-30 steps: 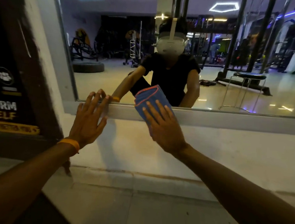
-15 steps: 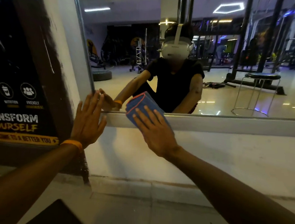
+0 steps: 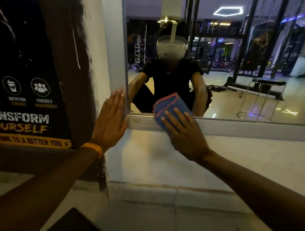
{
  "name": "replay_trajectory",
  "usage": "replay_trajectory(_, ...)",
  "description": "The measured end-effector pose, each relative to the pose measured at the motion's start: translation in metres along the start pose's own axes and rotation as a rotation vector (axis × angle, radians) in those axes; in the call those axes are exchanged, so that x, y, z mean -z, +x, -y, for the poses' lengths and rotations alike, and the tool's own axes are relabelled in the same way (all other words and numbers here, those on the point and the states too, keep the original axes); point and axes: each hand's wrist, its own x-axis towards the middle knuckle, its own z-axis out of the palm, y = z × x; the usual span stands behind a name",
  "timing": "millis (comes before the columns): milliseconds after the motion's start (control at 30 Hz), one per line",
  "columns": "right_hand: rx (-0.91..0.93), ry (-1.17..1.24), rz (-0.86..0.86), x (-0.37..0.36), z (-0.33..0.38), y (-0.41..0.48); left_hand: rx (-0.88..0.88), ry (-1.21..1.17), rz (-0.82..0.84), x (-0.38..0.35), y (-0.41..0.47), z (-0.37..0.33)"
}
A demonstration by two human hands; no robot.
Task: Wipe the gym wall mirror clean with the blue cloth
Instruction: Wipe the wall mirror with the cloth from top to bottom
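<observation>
Head camera: looks forward and down at the lower left corner of a wall mirror (image 3: 243, 64), with both arms reaching toward it.
Cloth: the folded blue cloth (image 3: 169, 104), edged in red stitching, lies flat against the mirror's bottom edge, its upper part on the glass and its lower part over the metal frame (image 3: 247, 129).
Right hand: the right hand (image 3: 184, 136) presses on the cloth with straight, spread fingers and covers its lower half; the fingers do not curl round it.
Left hand: the left hand (image 3: 111, 123) is flat, fingers straight and together, tips pointing up. It rests against the white strip of wall and the frame's upright edge at the corner, just left of the cloth and apart from it.
Wrist: an orange band (image 3: 92, 149) sits on the left wrist.
Reflection: the glass shows a crouching person in a black shirt (image 3: 169, 80), a round stool (image 3: 265, 91) and gym machines behind.
Left of mirror: a dark poster (image 3: 22, 90) bears the word "YOURSELF".
Below: a white wall (image 3: 217, 162) runs down to a pale tiled floor (image 3: 158, 218).
</observation>
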Motion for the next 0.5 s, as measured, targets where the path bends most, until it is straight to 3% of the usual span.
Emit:
replay_trajectory(133,0.065,-0.004,-0.019,-0.024,0.064,0.062,-0.073,0.023,-0.001,0.006,0.000,0.017)
replay_trajectory(367,-0.105,-0.040,0.098,0.021,-0.033,-0.042,-0.016,-0.033,-0.029,-0.007,-0.004,0.009)
replay_trajectory(500,-0.211,-0.013,0.066,0.015,-0.007,-0.028,0.052,-0.100,-0.066,-0.013,-0.004,-0.004)
